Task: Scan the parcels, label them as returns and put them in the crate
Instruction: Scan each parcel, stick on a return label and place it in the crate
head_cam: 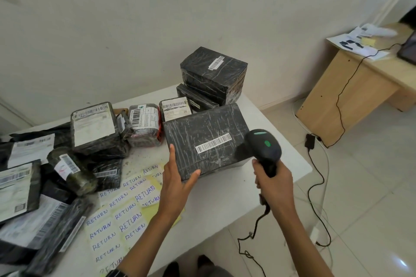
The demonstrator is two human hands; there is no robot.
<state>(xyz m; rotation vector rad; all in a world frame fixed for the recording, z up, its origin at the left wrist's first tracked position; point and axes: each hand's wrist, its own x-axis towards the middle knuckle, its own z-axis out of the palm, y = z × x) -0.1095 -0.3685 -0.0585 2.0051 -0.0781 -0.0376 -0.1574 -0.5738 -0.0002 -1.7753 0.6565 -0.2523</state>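
Parcel [207, 141] lies by right edge of counter [213, 204], corner gripped by left hand [177, 183]. Right hand [273, 183] clutches scanner [265, 148] just beside it.

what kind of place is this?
Likely a small parcel returns or dispatch room: black plastic-wrapped barcoded parcels piled on a white table, handwritten paper RETURN labels, and a black corded handheld barcode scanner in the right hand.

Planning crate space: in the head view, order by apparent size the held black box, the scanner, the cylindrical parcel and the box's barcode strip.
Largest: black box.
Then cylindrical parcel and scanner, which look alike, so unranked.
Smallest: barcode strip.
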